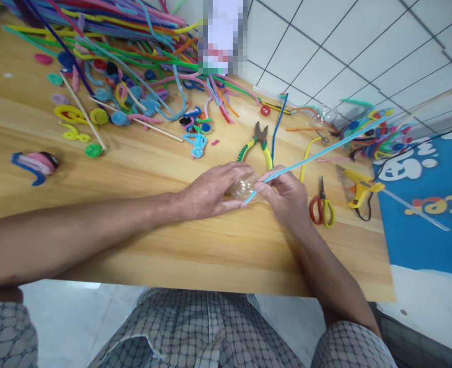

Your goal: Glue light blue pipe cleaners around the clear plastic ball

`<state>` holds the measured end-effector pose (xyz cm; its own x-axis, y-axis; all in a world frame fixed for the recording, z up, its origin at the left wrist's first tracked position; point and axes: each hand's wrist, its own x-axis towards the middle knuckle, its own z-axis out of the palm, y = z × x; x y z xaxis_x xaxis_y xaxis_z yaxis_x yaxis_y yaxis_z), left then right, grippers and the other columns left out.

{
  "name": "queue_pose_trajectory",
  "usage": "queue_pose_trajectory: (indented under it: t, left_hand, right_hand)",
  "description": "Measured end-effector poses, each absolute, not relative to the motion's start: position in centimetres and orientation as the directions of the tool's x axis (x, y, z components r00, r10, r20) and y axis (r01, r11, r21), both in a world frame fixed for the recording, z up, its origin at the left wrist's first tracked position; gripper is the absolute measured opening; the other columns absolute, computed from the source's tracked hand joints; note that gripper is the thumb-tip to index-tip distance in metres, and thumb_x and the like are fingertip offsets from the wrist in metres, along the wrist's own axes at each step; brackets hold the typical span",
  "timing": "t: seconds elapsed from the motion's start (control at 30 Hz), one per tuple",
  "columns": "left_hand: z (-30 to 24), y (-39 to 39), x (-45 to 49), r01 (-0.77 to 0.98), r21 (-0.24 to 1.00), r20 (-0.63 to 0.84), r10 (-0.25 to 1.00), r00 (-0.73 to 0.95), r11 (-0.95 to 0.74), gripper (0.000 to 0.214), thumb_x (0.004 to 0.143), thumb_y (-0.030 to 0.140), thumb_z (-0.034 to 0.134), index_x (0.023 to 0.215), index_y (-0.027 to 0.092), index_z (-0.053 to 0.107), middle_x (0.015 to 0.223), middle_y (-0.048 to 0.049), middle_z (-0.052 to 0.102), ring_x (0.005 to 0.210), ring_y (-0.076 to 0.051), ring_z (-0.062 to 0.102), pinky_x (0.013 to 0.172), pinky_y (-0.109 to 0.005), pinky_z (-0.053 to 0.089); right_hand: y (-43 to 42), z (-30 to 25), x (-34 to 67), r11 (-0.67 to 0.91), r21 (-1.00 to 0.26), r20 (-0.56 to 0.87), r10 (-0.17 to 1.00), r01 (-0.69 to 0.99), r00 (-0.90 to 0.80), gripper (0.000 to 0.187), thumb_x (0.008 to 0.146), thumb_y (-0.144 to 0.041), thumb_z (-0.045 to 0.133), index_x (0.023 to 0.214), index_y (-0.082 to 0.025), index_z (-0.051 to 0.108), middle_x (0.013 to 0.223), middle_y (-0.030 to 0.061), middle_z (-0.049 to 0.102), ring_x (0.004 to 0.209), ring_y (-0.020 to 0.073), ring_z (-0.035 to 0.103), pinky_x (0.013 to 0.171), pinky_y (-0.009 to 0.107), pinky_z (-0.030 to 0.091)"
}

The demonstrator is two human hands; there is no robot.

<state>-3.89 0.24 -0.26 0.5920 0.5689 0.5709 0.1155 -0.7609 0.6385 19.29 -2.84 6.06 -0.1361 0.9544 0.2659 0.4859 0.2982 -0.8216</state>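
Note:
A clear plastic ball [244,188] rests in the curled fingers of my left hand [212,191], just above the wooden table. My right hand [285,197] pinches a light-blue pipe cleaner [321,152] between thumb and forefinger. Its short end lies against the ball's right side, while the long end slants up to the right. Whether the pipe cleaner is fixed to the ball I cannot tell. Pliers [261,140] with green and yellow handles lie just beyond my hands, partly covered by them. Beside the pliers is a dark-blue pipe cleaner [278,128].
Bundled pipe cleaners [134,36] and small coiled pieces crowd the table's back left. Red-and-yellow scissors [321,207] and a yellow glue gun [364,189] lie right of my hands. A clear bag of colourful pieces [379,133] sits near the tiled wall [325,46].

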Motion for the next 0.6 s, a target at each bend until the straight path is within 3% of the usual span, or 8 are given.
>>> queue_pose_trajectory:
  t: [0.4,0.6]
  left_hand:
    - [-0.47,0.23,-4.03,0.134,0.607,0.568,0.546,0.617,-0.783,0.068,0.104,0.036,0.077,0.163,0.023,0.045,0.156,-0.0192,0.066,0.149,-0.034,0.064,0.123,-0.055,0.057]
    - [-0.07,0.16,-4.10,0.105,0.619,0.589,0.548,0.594,-0.779,0.066,0.104,0.043,0.077,0.159,0.019,0.050,0.153,-0.0211,0.068,0.146,-0.034,0.066,0.122,-0.054,0.058]
  right_hand:
    - [-2.84,5.84,19.10,0.218,-0.879,0.185,0.976,0.425,-0.117,0.035,0.089,-0.055,0.089,0.085,-0.024,0.074,0.075,-0.0031,0.067,0.069,0.0145,0.059,0.068,0.032,0.049]
    - [-2.93,5.74,18.99,0.206,-0.878,0.174,0.978,0.432,-0.114,0.031,0.089,-0.050,0.089,0.086,-0.023,0.073,0.076,-0.0030,0.067,0.070,0.0145,0.061,0.070,0.033,0.050]
